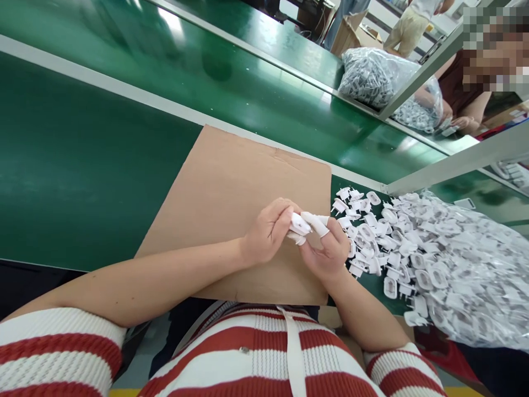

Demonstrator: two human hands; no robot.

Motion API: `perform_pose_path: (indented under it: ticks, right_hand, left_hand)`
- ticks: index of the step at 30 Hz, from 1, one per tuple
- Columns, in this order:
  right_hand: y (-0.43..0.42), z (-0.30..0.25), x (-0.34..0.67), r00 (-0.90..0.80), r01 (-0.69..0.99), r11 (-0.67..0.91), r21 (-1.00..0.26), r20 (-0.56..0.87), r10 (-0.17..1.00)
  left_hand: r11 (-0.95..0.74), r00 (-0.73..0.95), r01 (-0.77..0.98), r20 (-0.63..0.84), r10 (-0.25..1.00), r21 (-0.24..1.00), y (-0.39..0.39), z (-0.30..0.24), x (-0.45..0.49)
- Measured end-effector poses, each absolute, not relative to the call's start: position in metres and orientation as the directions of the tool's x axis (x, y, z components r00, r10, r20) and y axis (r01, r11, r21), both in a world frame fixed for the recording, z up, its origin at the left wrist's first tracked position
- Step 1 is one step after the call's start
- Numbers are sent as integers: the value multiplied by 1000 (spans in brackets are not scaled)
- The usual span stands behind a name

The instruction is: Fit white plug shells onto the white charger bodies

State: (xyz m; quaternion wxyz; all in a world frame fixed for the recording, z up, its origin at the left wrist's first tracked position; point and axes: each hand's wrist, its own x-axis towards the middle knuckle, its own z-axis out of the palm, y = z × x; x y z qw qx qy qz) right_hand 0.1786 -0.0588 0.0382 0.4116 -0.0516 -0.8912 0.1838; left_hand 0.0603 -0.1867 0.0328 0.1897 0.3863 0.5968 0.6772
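Note:
Over the cardboard sheet I hold a small white plastic plug part up between both hands. My left hand has its fingers closed round the part's left end. Thumb and fingers of my right hand pinch its other end; white finger cots cover some of those fingertips. Fingers hide much of the part. Just right of my right hand lies a loose heap of white plug parts, some with pins showing.
A clear plastic bag spills more white parts at the right. Metal rails edge the green bench. Across it, a co-worker's hands handle parts beside another filled bag. A slanted metal post stands at the upper right.

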Motion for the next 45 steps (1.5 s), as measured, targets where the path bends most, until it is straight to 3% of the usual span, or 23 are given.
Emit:
perform_pose_path:
  ticks: [3,11,15,19,26,30,34,38,41,45]
  right_hand:
    - [-62,40,179,-668,-73,892,-446,686,289]
    - [-63,38,180,-679,-107,746,-657,596,428]
    - [-64,40,179,-714,-84,370,-925,315,625]
    - [-66,47,174,-715,-23,-13,-1000,8,699]
    - [-63,44,173,-745,-21,-168,-986,-97,660]
    - [-63,41,174,-748,-4,-164,-986,-106,655]
    - [-65,42,172,-760,-55,-55,-997,6,650]
    - [-63,42,172,-810,-124,212,-969,223,542]
    - [-60,40,173,-785,-141,476,-868,391,480]
    - [-58,34,170,-771,-184,566,-803,475,423]
  left_hand:
    - [-162,-654,33,144,743,986,-187,40,56]
    - [-201,-631,-40,131,765,979,-192,33,55]
    - [-196,-572,-136,85,816,971,-195,31,56]
    - [-198,-534,-225,49,844,954,-195,33,56]
    - [-162,-521,-159,57,852,974,-196,35,55]
    - [-143,-490,-227,14,872,963,-195,40,55]
    - [-65,-388,-412,-111,915,909,-192,43,50]
    - [-39,-383,-425,-141,913,904,-191,41,47]
    - [13,-323,-394,-152,934,919,-191,37,48]
    - [22,-251,-328,-110,962,944,-192,30,42]
